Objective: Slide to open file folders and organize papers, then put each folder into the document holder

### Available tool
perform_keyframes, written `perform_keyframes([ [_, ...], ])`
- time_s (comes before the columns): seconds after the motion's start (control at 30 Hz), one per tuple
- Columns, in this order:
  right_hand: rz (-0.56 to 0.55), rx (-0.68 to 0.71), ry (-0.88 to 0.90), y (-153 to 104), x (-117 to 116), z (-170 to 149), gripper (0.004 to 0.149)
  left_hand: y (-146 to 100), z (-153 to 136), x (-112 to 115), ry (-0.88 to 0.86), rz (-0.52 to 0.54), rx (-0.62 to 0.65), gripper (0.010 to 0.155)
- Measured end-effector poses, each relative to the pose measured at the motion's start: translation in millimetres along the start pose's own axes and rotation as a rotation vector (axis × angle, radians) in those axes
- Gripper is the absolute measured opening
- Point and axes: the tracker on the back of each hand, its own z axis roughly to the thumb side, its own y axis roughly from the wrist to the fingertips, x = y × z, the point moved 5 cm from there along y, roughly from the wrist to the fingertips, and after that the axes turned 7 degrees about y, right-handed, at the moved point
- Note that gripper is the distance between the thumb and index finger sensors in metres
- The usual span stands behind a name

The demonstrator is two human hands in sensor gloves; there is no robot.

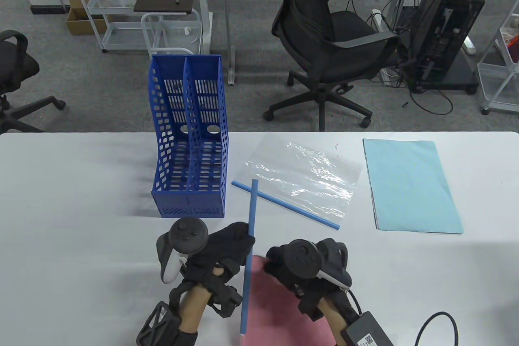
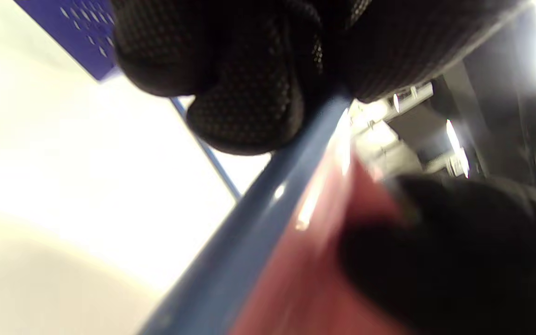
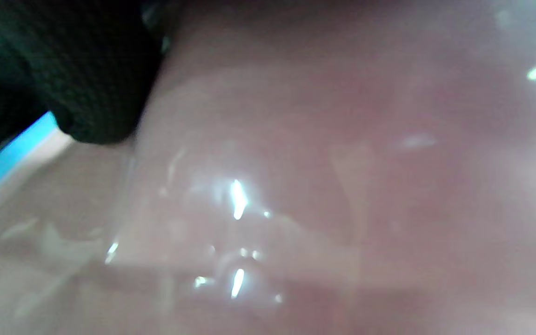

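Observation:
A clear folder holding pink paper (image 1: 279, 313) lies at the table's front edge, between my hands. Its blue slide bar (image 1: 250, 216) sticks out past the folder's far end toward the table's middle. My left hand (image 1: 246, 242) grips this bar, fingers (image 2: 249, 93) curled round it (image 2: 249, 228). My right hand (image 1: 271, 261) holds the pink folder's far edge, a fingertip (image 3: 86, 70) on its glossy cover (image 3: 319, 186). The blue two-slot document holder (image 1: 190, 151) stands upright just beyond my left hand, and both slots look empty.
An empty clear folder (image 1: 304, 175) lies mid-table with its own blue slide bar (image 1: 284, 205) along its near edge, crossed by the tip of the bar I hold. A stack of light blue paper (image 1: 409, 183) lies to the right. Office chairs stand beyond the table.

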Motion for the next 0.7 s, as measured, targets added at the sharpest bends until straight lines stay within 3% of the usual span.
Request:
perform_keyframes([
  [0.33, -0.090, -0.176, 0.275, -1, 35, -59, 0.038, 4, 9, 30, 0.012, -0.251, 0.070, 0.047],
  [0.47, -0.112, -0.204, 0.291, -3, 39, -69, 0.038, 5, 9, 34, 0.043, -0.317, 0.073, 0.047],
  [0.7, -0.160, -0.232, 0.290, -6, 48, -76, 0.038, 3, 6, 37, 0.057, -0.340, 0.071, 0.046],
])
